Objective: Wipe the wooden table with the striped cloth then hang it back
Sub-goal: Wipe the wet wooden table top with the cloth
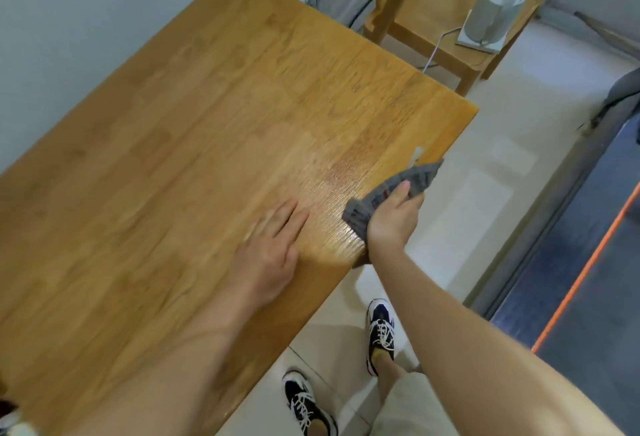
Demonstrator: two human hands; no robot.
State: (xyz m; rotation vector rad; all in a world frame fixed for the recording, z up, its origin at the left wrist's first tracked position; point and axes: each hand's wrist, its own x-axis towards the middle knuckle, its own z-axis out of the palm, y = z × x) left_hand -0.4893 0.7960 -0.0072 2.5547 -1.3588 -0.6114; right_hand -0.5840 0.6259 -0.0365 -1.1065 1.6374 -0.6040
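The wooden table (pixel 194 131) fills the left and middle of the head view. My left hand (pixel 270 255) lies flat on it near the right edge, fingers straight. My right hand (pixel 393 221) grips the grey striped cloth (pixel 391 190), bunched up, right at the table's right edge. A damp sheen shows on the wood beside the cloth. Part of the cloth is hidden under my right hand.
A wooden chair (pixel 433 20) stands past the table's far corner, with a grey kettle (pixel 495 10) on its seat. A white wall runs along the table's left side. Pale tiled floor (pixel 491 165) lies to the right, where my feet stand.
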